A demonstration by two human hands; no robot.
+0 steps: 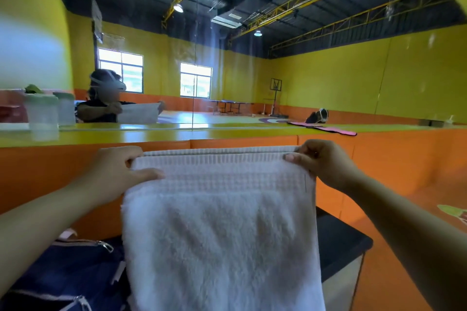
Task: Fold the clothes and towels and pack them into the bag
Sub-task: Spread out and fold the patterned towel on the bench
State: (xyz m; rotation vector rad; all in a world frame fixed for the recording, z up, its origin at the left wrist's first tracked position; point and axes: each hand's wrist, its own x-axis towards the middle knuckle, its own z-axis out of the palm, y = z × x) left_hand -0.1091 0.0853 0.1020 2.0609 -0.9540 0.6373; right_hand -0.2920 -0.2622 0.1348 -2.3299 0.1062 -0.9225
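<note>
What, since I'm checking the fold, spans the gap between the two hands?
In the head view, the ribbed top hem of the white terry towel, in two layers, stretches from the left hand to the right hand.

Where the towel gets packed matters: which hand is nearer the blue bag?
Left. The left hand holds one corner of the towel, above the blue bag; the right hand holds the other corner, across the towel from it.

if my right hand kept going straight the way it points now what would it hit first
Most likely the orange padded wall ahead: the right hand, gripping the white terry towel by its top corner, points forward at it. Depth is unclear from one view.
</note>
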